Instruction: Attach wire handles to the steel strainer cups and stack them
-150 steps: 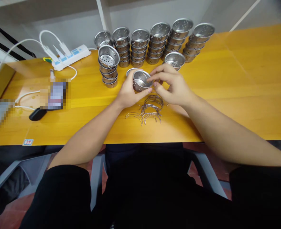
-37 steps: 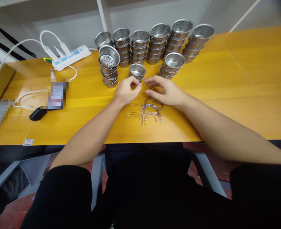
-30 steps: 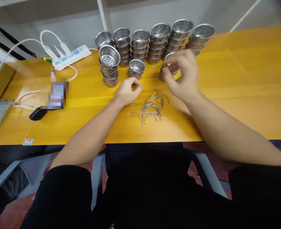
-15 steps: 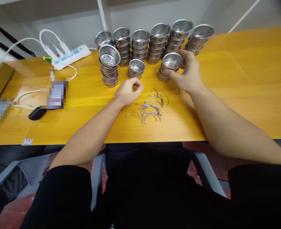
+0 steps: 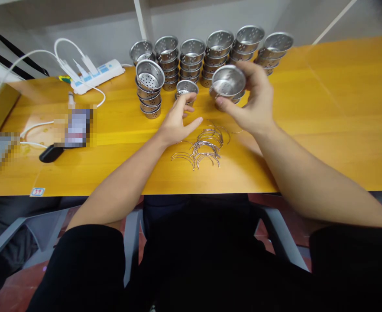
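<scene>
My right hand [image 5: 252,97] grips a perforated metal strainer cup [image 5: 227,82] by its sides, raised over the table and slightly blurred. Another cup shows partly behind and below it. My left hand [image 5: 179,119] is open, thumb and fingers apart, with nothing visible in it. Just beyond its fingers stands a short stack of strainer cups [image 5: 186,86], partly covered by them. Between my forearms lies a loose pile of thin curved wire handles [image 5: 207,147]. A taller cup stack [image 5: 150,93] is to the left of my left hand.
Several stacks of the same cups [image 5: 220,45] line the back of the yellow table [image 5: 334,130]. At left are a white power strip [image 5: 98,77] with plugs and cables, a blurred-out phone [image 5: 77,128], and a black oval object [image 5: 50,154]. A numbered label [image 5: 37,192] marks the front edge.
My right hand has lifted the top cup off its short stack, bringing it up and slightly left. My left hand has spread its fingers, which were curled together before.
</scene>
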`<act>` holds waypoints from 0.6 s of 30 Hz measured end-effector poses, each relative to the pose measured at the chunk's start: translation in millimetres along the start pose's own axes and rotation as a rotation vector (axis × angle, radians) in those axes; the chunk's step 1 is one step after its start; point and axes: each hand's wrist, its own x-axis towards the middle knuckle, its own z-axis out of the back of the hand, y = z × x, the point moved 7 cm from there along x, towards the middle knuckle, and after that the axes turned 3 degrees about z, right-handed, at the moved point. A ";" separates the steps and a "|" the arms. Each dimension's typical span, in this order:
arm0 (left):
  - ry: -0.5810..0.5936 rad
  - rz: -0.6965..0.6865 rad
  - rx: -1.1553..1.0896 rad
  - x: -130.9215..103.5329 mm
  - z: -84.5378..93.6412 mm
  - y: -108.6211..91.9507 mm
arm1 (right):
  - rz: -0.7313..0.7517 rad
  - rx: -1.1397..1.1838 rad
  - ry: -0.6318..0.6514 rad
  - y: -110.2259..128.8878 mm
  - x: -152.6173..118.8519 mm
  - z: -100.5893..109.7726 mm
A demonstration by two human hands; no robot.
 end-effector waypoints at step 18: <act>-0.142 -0.008 -0.030 8.1 11.5 12.6 | -0.050 0.156 0.731 22.3 -13.1 -38.3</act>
